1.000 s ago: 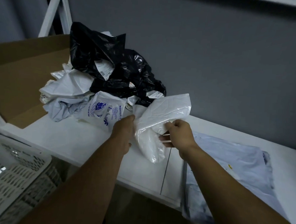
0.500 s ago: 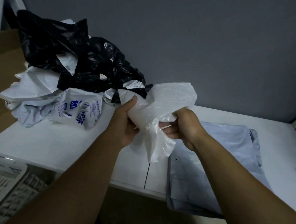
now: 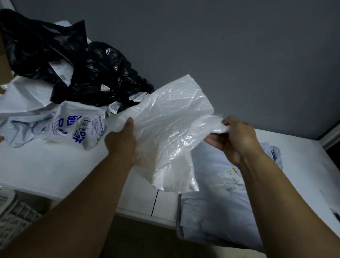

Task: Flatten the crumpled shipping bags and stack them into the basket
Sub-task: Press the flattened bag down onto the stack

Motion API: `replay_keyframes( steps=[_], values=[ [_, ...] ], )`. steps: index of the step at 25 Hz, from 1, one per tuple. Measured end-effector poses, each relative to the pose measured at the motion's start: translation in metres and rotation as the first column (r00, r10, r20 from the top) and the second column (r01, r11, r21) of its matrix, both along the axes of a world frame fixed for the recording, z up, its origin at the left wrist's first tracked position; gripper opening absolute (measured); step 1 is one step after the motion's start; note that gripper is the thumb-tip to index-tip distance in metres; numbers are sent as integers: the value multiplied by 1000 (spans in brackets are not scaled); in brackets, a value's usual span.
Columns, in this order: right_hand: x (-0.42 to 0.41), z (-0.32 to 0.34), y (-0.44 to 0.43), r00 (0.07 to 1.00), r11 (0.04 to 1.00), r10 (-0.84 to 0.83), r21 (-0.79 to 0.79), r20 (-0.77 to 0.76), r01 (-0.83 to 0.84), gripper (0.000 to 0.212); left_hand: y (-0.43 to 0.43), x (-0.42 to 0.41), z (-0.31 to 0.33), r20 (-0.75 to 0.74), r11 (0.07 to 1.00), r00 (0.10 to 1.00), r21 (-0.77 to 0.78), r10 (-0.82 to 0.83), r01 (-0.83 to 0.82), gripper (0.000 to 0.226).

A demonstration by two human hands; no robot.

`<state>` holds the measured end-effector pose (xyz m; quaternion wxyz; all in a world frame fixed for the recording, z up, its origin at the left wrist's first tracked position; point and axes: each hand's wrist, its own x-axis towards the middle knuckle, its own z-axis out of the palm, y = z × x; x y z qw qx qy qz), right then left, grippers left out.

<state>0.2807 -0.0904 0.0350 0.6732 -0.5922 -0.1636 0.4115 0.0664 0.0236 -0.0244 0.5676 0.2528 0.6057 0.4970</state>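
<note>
Both grips are clamping the bag [image 3: 169, 128], the left hand [image 3: 122, 140] on its side and the right hand [image 3: 236, 139] on its bunched end, spreading it in the air above the desk [image 3: 38, 168]. The task is looking partly done to me: flat bags [image 3: 217, 188] are lying under the right arm, a crumpled pile [image 3: 61, 76] is waiting at the left, and the basket [image 3: 4, 215] is standing below. A grey wall [image 3: 225, 53] is rising behind.

Dim room, cool grey cast, soft glare on the crinkled white bag [image 3: 165, 128] between my fingers [image 3: 217, 142], faint glints on black bags [image 3: 71, 58] up-left of them, basket [image 3: 6, 217] below-left of my fingers blurred, frame edges bowed by wide lens
</note>
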Motion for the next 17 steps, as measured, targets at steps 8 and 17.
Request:
replay_keyframes(
  steps=[8, 17],
  values=[
    [6, -5, -16, 994, 992, 48, 121, -97, -36, 31, 1, 4, -1, 69, 998, 998, -66, 7, -3, 69],
    [-21, -13, -14, 911, 897, 401, 159, 100, -412, 48, 5, 8, -10, 395, 988, 911, -42, -122, 150, 42]
  ],
)
